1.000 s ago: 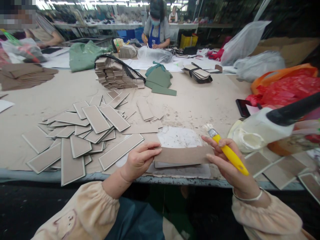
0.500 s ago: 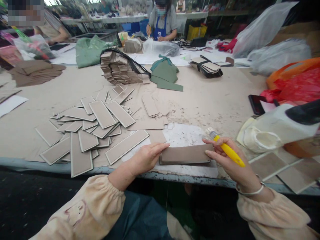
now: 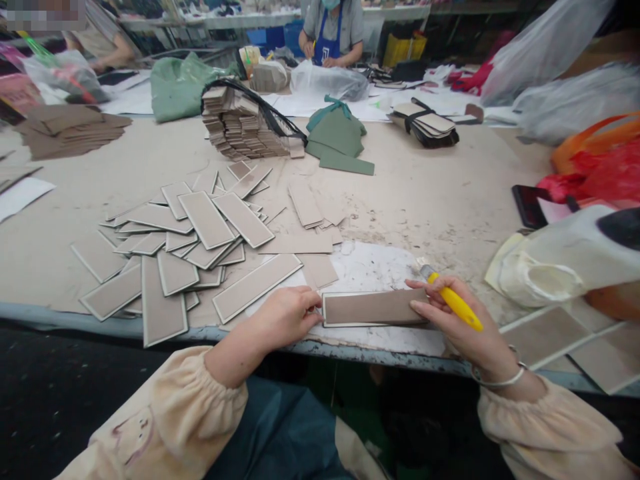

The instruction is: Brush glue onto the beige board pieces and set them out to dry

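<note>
- Pinches the right end of a brown strip (image 3: 370, 307) between thumb and fingers of the right grip (image 3: 465, 339), with a yellow-handled paintbrush (image 3: 460, 308) clasped in the same grip, bristles pointing away towards the far side.
- Rests curled fingers of the left grip (image 3: 290, 315) at the left end of the strip and of the pale-rimmed panel (image 3: 325, 312) beneath; cannot tell whether clenched on that end or only touching.
- Over the panel, the strip, with pale rim showing around its left end and along its near side; cannot tell whether in contact along the full length.
- Below both, a sheet of stained white paper (image 3: 373, 263) near the front edge of the bench (image 3: 440, 200).
- Around the right wrist, a bracelet (image 3: 503, 381); on both forearms, gathered cream sleeves (image 3: 210, 377).
- To the left, a loose, overlapping pile of pale-rimmed panels (image 3: 207, 220).
- Just beyond the white paper, a few plain tan strips (image 3: 305, 204).
- To the right, a translucent plastic bottle (image 3: 587, 250) on its side, near a phone (image 3: 530, 205).
- Farther back, a corded bundle of tan pieces (image 3: 235, 127) beside tied green pieces (image 3: 337, 137).
- Across the bench, a co-worker in a blue apron (image 3: 330, 43).
</note>
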`<state>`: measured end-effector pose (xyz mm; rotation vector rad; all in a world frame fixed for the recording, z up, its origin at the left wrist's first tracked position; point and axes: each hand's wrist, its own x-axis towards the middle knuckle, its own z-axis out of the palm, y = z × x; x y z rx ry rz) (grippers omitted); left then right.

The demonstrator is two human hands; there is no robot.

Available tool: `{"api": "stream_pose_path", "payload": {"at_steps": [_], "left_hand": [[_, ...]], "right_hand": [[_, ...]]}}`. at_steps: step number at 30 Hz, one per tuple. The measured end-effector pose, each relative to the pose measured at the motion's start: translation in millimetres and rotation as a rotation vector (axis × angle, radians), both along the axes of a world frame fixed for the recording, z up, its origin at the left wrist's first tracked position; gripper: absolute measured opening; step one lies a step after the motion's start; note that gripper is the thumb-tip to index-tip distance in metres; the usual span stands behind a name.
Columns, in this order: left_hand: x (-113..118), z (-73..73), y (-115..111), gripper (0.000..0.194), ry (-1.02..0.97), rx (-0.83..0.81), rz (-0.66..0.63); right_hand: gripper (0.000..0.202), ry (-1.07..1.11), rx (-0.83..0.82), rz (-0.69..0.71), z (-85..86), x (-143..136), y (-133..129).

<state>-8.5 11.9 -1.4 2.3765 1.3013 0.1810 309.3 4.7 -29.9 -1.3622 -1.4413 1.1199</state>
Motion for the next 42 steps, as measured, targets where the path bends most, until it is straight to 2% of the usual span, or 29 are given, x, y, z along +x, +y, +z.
{"api": "stream_pose_path", "payload": {"at_steps": [2,7,9,14,25,42], "left_hand": [[2.2,0.7,-1.3,0.017,0.013,-0.034,0.019],[6.2,-0.4,-3.3,0.064,0.07,-0.065,0.06],[7.1,-1.1,-3.6,0.072,0.112,-0.06,0.049],[8.0,-2.7,-3.8,0.062,0.181,-0.055,0.042],[9.4,0.3,-2.6,0.058,0.166,-0.065,0.039],[10.3,1.6,-2.6,0.063,0.16,-0.096,0.074]], "right_hand": [[0.03,-0.02,0.004,-0.004,-0.4,-0.2,-0.3],[0.03,-0.053,0.003,-0.008,-0.4,-0.2,-1.5],[0.03,-0.053,0.001,-0.004,-0.5,-0.1,-2.1],[0.031,-0.051,0.002,-0.002,-2.3,-1.0,-3.4],[0.032,-0.119,0.042,-0.006,-3.3,-2.9,-3.1],[0.032,-0.257,0.049,-0.027,-5.0,-0.8,-4.3]]}}
